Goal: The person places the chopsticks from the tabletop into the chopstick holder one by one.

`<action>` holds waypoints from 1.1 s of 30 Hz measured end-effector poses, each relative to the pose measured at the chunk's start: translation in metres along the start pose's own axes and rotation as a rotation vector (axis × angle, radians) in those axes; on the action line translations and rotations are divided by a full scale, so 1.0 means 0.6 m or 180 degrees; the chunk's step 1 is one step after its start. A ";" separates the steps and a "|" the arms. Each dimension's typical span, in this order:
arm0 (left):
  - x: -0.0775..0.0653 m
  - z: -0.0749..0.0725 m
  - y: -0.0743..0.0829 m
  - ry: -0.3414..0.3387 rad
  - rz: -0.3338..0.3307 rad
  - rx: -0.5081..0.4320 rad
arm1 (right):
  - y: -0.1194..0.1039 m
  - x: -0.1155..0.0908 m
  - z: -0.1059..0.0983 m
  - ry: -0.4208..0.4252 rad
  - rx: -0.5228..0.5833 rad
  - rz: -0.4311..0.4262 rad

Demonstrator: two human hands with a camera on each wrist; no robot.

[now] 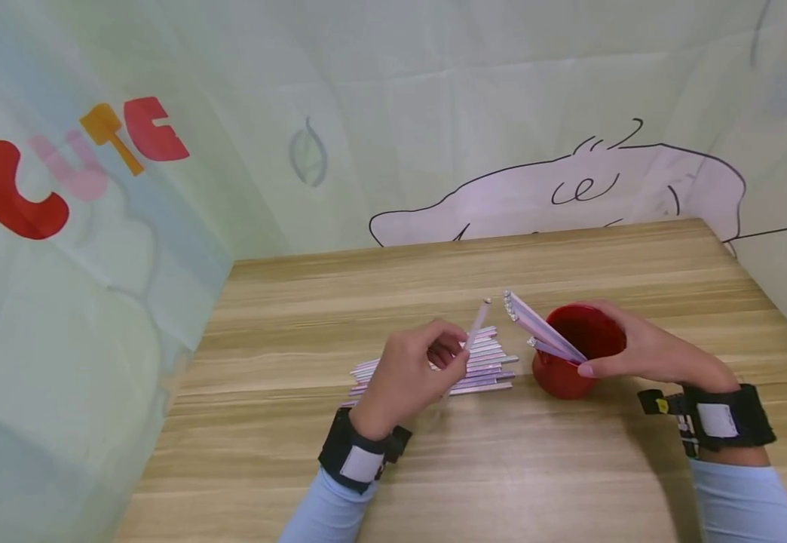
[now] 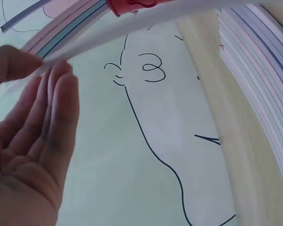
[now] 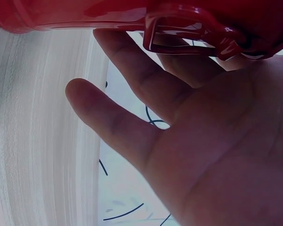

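In the head view my left hand [image 1: 412,371] pinches one slim pale stick [image 1: 478,320] between thumb and fingertips, its upper end pointing up. The same stick crosses the left wrist view as a blurred whitish bar. My right hand [image 1: 665,353] grips a red mug [image 1: 565,383] from its right side, thumb at the near rim. Fingers lie by the mug's handle [image 3: 193,49] in the right wrist view. Several pastel sticks [image 1: 536,324] stand in the mug, leaning left over its rim; their lower ends are hidden. Whether they are straws or pencils I cannot tell.
A pile of similar pink, lilac and white sticks [image 1: 482,373] lies on the wooden table [image 1: 264,377], partly behind my left hand. A printed cloth [image 1: 339,98] hangs along the table's back and left edges.
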State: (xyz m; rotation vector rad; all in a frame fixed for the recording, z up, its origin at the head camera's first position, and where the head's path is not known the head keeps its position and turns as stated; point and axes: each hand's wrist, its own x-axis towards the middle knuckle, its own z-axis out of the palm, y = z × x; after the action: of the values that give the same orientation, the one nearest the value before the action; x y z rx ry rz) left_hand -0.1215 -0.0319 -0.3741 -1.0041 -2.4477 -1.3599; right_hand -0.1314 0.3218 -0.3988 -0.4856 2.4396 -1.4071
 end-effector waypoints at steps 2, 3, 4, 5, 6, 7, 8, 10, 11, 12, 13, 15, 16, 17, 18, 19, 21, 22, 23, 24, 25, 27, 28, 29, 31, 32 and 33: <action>0.002 -0.003 -0.002 0.0206 0.0041 -0.0122 | 0.000 -0.001 0.000 0.0006 -0.0024 0.0004; 0.003 -0.005 -0.002 0.0317 0.0059 -0.0206 | 0.001 -0.001 0.000 0.0008 -0.0025 -0.0002; 0.005 -0.006 -0.004 0.0435 0.0075 -0.0283 | 0.001 -0.001 -0.001 0.0010 -0.0021 -0.0013; 0.008 -0.008 -0.005 0.0561 0.0091 -0.0359 | 0.001 -0.001 -0.001 0.0013 -0.0023 -0.0021; 0.011 -0.010 -0.006 0.0687 0.0111 -0.0447 | 0.002 -0.001 -0.001 0.0019 -0.0029 -0.0030; 0.014 -0.011 -0.007 0.0815 0.0123 -0.0539 | 0.003 -0.001 -0.001 0.0024 -0.0022 -0.0043; 0.018 -0.011 -0.008 0.0933 0.0126 -0.0620 | 0.003 0.000 -0.001 0.0026 -0.0013 -0.0053; 0.026 -0.011 -0.009 0.1158 0.0132 -0.0768 | 0.005 0.000 -0.001 0.0030 0.0002 -0.0068; 0.030 -0.010 -0.009 0.1251 0.0142 -0.0855 | 0.005 0.001 -0.001 0.0031 0.0007 -0.0068; 0.034 -0.009 -0.009 0.1333 0.0149 -0.0951 | 0.005 0.001 0.000 0.0030 0.0016 -0.0070; 0.039 -0.007 -0.009 0.1407 0.0154 -0.1043 | 0.005 0.001 0.000 0.0028 0.0027 -0.0073; 0.048 -0.003 -0.007 0.1527 0.0171 -0.1234 | 0.005 0.001 0.000 0.0029 0.0037 -0.0074; 0.051 -0.001 -0.007 0.1578 0.0189 -0.1314 | 0.004 0.001 0.001 0.0031 0.0036 -0.0070; 0.055 0.001 -0.006 0.1622 0.0205 -0.1403 | 0.004 0.002 0.001 0.0034 0.0025 -0.0069; 0.058 0.003 -0.005 0.1658 0.0219 -0.1470 | 0.003 0.002 0.001 0.0038 0.0013 -0.0070; 0.060 0.004 -0.004 0.1687 0.0233 -0.1519 | 0.003 0.002 0.002 0.0045 -0.0020 -0.0073; 0.064 0.007 -0.002 0.1726 0.0259 -0.1601 | 0.003 0.003 0.003 0.0051 -0.0058 -0.0091; 0.065 0.008 -0.002 0.1737 0.0273 -0.1642 | 0.003 0.003 0.003 0.0045 -0.0058 -0.0100; 0.066 0.009 0.000 0.1741 0.0288 -0.1687 | 0.003 0.004 0.003 0.0038 -0.0049 -0.0114; 0.067 0.011 0.000 0.1735 0.0299 -0.1719 | 0.003 0.004 0.003 0.0031 -0.0042 -0.0127; 0.068 0.012 0.000 0.1727 0.0316 -0.1752 | 0.004 0.004 0.003 0.0024 -0.0025 -0.0135; 0.071 0.016 0.000 0.1698 0.0352 -0.1807 | 0.004 0.003 0.003 0.0011 0.0019 -0.0129; 0.072 0.018 0.001 0.1676 0.0369 -0.1829 | 0.004 0.003 0.003 0.0007 0.0033 -0.0112; 0.073 0.020 0.000 0.1650 0.0380 -0.1839 | 0.004 0.003 0.002 0.0013 0.0024 -0.0099; 0.076 0.025 0.000 0.1595 0.0398 -0.1838 | 0.003 0.002 0.002 0.0026 0.0003 -0.0078; 0.077 0.028 0.000 0.1562 0.0400 -0.1820 | 0.003 0.002 0.002 0.0024 0.0015 -0.0069; 0.078 0.031 0.001 0.1527 0.0396 -0.1803 | 0.003 0.002 0.002 0.0024 0.0019 -0.0067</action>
State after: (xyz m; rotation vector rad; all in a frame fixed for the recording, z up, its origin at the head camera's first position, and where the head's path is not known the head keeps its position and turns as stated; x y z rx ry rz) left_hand -0.1538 0.0052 -0.3636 -0.7781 -1.6640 -2.0196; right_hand -0.1327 0.3213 -0.4009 -0.5070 2.4423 -1.4268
